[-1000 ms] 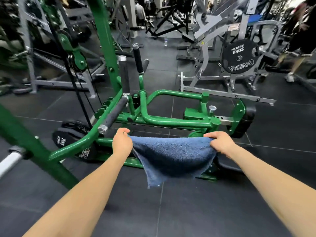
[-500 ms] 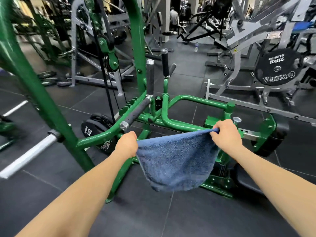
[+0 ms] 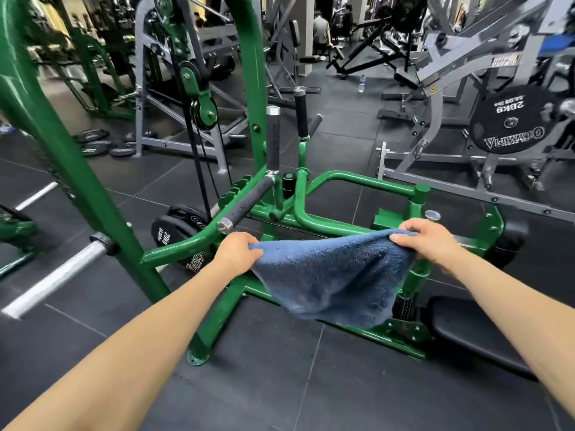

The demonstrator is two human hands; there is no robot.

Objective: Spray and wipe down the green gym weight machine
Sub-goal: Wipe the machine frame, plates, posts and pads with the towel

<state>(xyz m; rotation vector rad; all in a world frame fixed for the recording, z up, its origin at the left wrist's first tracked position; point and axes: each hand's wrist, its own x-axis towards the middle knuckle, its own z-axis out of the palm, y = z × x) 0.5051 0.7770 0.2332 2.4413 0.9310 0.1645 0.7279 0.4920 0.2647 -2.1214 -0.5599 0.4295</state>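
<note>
- Reaching forward from the bottom corners of the view, both bare forearms stretch toward the middle, each hand pinching a top corner of a blue towel [image 3: 333, 278].
- The left hand [image 3: 238, 253] has its fingers and thumb clamped on the towel's left corner, knuckles up, just below the capped end of a black foam grip [image 3: 249, 202].
- The right hand [image 3: 427, 242] grips the right corner a little higher, thumb and fingers curled over the cloth edge, just in front of a round chrome knob [image 3: 432, 215].
- The towel hangs spread between the hands, sagging to a rounded lower edge and hiding part of the frame behind it.
- The green weight machine [image 3: 348, 178] stands directly behind the towel: low bent tubes, a base foot bolted to the dark rubber floor [image 3: 280, 384], and tall uprights rising at left.
- A black padded seat [image 3: 466, 331] lies low at right, beside the base.
- Black weight plates [image 3: 174, 228] sit behind the left hand, near a chrome bar sleeve [image 3: 59, 275].
- Farther back stands a grey machine [image 3: 441, 88] carrying a 20 kg plate [image 3: 513, 119]; people are visible in the distance, blurred.
</note>
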